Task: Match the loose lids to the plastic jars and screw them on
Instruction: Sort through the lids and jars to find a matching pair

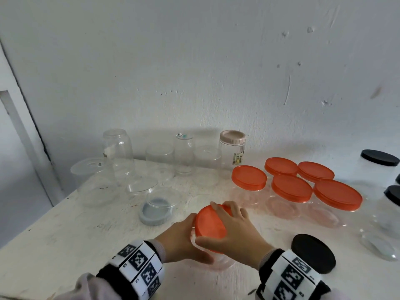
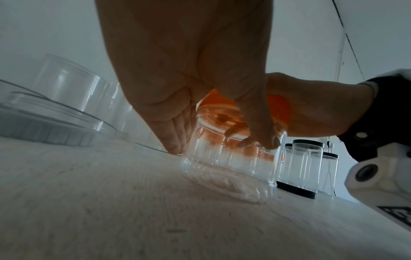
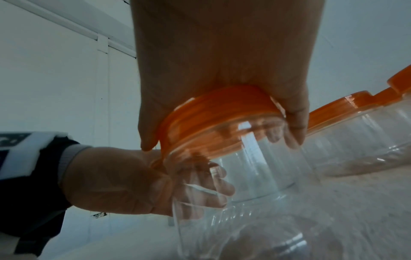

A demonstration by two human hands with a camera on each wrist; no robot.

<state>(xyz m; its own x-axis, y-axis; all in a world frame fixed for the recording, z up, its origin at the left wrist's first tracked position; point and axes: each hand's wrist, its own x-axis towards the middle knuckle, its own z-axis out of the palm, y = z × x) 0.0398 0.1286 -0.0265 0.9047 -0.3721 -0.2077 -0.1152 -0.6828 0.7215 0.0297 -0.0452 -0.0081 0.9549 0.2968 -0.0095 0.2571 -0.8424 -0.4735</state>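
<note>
A clear plastic jar (image 1: pixel 218 259) stands near the table's front edge with an orange lid (image 1: pixel 211 226) on its mouth. My left hand (image 1: pixel 184 241) wraps the jar's side (image 3: pixel 255 176), thumb in front and fingers behind. My right hand (image 1: pixel 233 230) lies over the orange lid (image 3: pixel 213 112), thumb and fingers curled round its rim. In the left wrist view my left hand (image 2: pixel 211 105) holds the jar (image 2: pixel 233 167) under the lid (image 2: pixel 280 109). A loose black lid (image 1: pixel 312 253) lies flat just right of my right wrist.
Several clear jars with orange lids (image 1: pixel 292 187) stand at mid right; black-lidded jars (image 1: pixel 379 158) sit at the far right. Upturned clear jars (image 1: pixel 118 150), a pink-lidded jar (image 1: pixel 232 137) and a grey lid under a clear tub (image 1: pixel 155 213) fill the back left. A wall lies behind.
</note>
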